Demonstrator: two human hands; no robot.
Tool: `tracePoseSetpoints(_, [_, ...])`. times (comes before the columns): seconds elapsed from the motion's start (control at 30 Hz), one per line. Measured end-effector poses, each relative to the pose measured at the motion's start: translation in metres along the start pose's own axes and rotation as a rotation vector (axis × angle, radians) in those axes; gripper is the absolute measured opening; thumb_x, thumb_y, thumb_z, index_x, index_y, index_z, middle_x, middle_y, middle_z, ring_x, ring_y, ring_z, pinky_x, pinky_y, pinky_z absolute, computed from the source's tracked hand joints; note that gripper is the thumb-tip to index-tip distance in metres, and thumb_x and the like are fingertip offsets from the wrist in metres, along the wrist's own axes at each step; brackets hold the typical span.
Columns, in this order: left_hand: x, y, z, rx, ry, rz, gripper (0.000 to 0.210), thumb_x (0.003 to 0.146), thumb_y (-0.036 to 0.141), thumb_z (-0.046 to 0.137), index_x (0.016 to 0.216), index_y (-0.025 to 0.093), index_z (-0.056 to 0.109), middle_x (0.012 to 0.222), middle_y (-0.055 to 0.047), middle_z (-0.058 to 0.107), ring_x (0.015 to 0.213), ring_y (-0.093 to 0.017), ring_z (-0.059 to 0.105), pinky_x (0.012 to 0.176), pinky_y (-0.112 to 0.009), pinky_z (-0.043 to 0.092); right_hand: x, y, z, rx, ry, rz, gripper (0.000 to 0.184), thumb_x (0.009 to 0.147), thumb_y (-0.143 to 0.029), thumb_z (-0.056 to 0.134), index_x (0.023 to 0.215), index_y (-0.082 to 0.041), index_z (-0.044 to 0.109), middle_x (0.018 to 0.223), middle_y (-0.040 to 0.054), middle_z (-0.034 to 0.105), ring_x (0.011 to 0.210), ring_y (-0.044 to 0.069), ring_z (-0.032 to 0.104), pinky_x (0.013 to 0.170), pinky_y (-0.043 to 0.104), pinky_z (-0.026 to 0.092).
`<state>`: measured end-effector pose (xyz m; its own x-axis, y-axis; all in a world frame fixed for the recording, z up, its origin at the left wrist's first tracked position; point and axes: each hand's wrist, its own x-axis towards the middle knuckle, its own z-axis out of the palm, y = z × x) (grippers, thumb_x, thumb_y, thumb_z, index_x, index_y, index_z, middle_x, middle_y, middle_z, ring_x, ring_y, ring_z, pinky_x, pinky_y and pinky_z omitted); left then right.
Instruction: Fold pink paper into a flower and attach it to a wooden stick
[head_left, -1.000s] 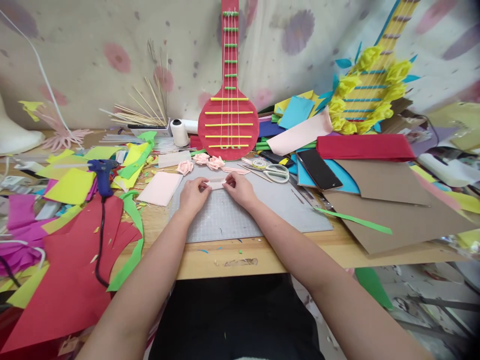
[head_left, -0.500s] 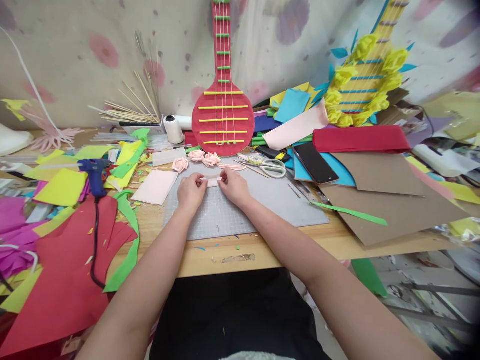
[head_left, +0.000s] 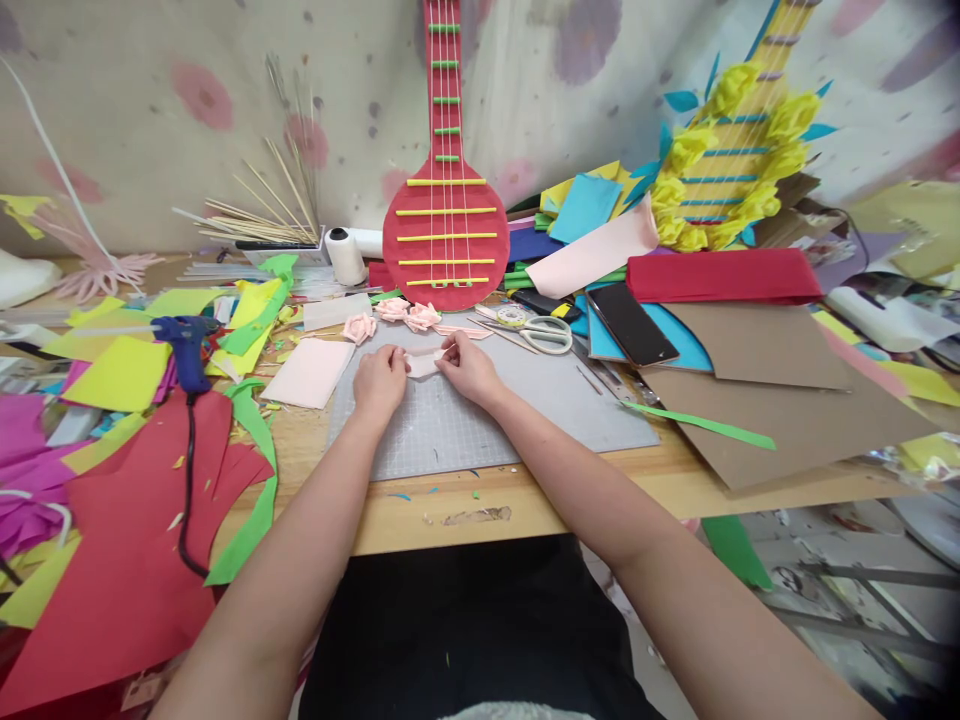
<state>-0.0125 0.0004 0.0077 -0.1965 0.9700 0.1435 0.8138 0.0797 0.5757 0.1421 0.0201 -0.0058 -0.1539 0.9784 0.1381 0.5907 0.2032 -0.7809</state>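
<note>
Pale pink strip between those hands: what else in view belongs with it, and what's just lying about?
Probably part of the work:
- pale pink strip, held by left hand and right hand
- grey mat beneath
- pink paper roses and pink sheet, similar in colour

Seemingly just lying about:
- phone
- large red paper
- brown card

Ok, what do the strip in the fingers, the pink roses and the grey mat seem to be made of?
Strip: probably thin paper, pale and matte, with a curved edge; thin fabric isn't ruled out. Roses: likely similar paper, matte, with folded, layered petals. Mat: perhaps plastic or rubber, flat and dull, with fine grid lines; the look doesn't settle which.
</note>
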Motion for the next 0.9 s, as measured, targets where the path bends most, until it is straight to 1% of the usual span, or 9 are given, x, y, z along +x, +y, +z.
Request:
tracePoseSetpoints(0.1, [0.001,0.000,0.000,-0.040,-0.035,-0.016,0.030,0.085,0.022,0.036,0.099,0.020,0.063,0.085,-0.002,0.071,0.091,-0.020,0.059,0.079,-0.031,0.041,0.001,0.002,-0.002,0.022,-0.041,-0.030,0.019,0.074,-0.023,0.052,0.092,-0.021,0.045,0.077,-0.0031,0.058,0.069,0.011,0.052,0.068,0.026,0.040])
tracePoseSetpoints(0.17, [0.002,0.000,0.000,-0.053,-0.049,-0.033,0.030,0.084,0.019,0.036,0.100,0.019,0.062,0.086,-0.002,0.071,0.092,-0.020,0.059,0.081,-0.031,0.041,0.002,0.005,-0.006,0.038,-0.089,-0.084,0.019,0.074,-0.019,0.049,0.092,-0.020,0.045,0.078,-0.0025,0.057,0.069,0.011,0.051,0.070,0.026,0.041])
tracePoseSetpoints(0.33, [0.003,-0.001,0.000,-0.084,-0.066,-0.054,0.030,0.082,0.018,0.037,0.099,0.019,0.062,0.087,-0.001,0.071,0.094,-0.020,0.059,0.082,-0.032,0.041,-0.001,0.010,-0.016,0.082,-0.215,-0.186,0.036,0.061,-0.007,0.047,0.095,-0.018,0.044,0.087,-0.0007,0.057,0.071,0.009,0.049,0.070,0.024,0.041])
tracePoseSetpoints(0.4, [0.003,-0.002,0.000,-0.085,-0.070,-0.057,0.030,0.082,0.018,0.037,0.099,0.020,0.062,0.087,-0.002,0.071,0.094,-0.020,0.059,0.083,-0.032,0.041,-0.002,0.010,-0.017,0.051,-0.193,-0.212,0.037,0.060,-0.009,0.051,0.095,-0.018,0.045,0.086,-0.0007,0.058,0.072,0.010,0.048,0.070,0.024,0.041])
tracePoseSetpoints(0.5, [0.004,-0.002,0.000,-0.088,-0.072,-0.060,0.029,0.083,0.018,0.036,0.099,0.019,0.060,0.088,-0.002,0.071,0.097,-0.020,0.059,0.085,-0.032,0.040,-0.002,0.010,-0.013,0.008,-0.130,-0.222,0.029,0.066,-0.015,0.053,0.093,-0.019,0.047,0.082,-0.0021,0.058,0.071,0.010,0.049,0.069,0.024,0.040])
tracePoseSetpoints(0.67, [0.004,0.000,0.000,-0.126,-0.054,-0.112,0.033,0.090,0.029,0.027,0.110,0.018,0.051,0.088,-0.005,0.070,0.102,-0.022,0.057,0.084,-0.035,0.040,0.001,0.011,-0.005,0.030,-0.086,-0.101,0.020,0.071,-0.018,0.051,0.090,-0.020,0.047,0.078,-0.0040,0.059,0.064,0.008,0.051,0.066,0.023,0.039])
tracePoseSetpoints(0.73, [0.002,0.001,-0.001,-0.120,-0.050,-0.101,0.034,0.088,0.039,0.033,0.110,0.017,0.049,0.087,-0.006,0.070,0.100,-0.023,0.058,0.083,-0.035,0.040,0.002,0.009,-0.004,0.033,-0.069,-0.056,0.020,0.071,-0.018,0.052,0.091,-0.020,0.046,0.077,-0.0045,0.060,0.064,0.009,0.052,0.065,0.023,0.039])
tracePoseSetpoints(0.8, [0.000,0.002,-0.001,-0.100,-0.046,-0.074,0.041,0.081,0.047,0.046,0.110,0.017,0.048,0.086,-0.006,0.069,0.097,-0.024,0.059,0.081,-0.035,0.041,0.003,0.006,-0.002,0.021,-0.044,-0.025,0.021,0.072,-0.018,0.052,0.091,-0.021,0.045,0.076,-0.0046,0.060,0.064,0.009,0.052,0.064,0.023,0.038])
tracePoseSetpoints(0.9, [-0.001,0.001,0.000,-0.066,-0.042,-0.038,0.049,0.071,0.043,0.061,0.111,0.018,0.046,0.086,-0.004,0.068,0.094,-0.023,0.059,0.080,-0.033,0.042,0.003,0.002,0.000,-0.023,-0.008,0.008,0.021,0.072,-0.018,0.051,0.092,-0.022,0.043,0.076,-0.0040,0.060,0.066,0.011,0.054,0.064,0.024,0.038])
